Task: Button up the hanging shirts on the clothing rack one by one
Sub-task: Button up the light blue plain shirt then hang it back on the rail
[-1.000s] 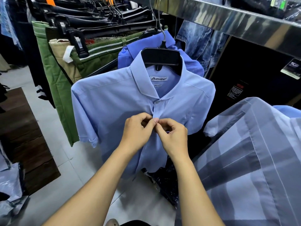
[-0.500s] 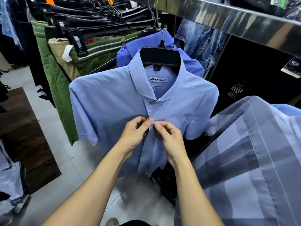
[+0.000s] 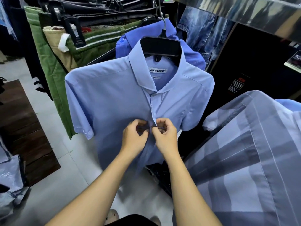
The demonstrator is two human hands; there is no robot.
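Hanging on a black hanger (image 3: 160,47) at centre, the light blue shirt (image 3: 112,101) faces the camera, collar and upper placket closed. Left hand (image 3: 133,137) and right hand (image 3: 165,137) each pinch one placket edge at mid-chest, fingers curled. Behind hangs a darker blue shirt (image 3: 192,57); green trousers (image 3: 48,62) hang left; a striped shirt (image 3: 252,152) lies right.
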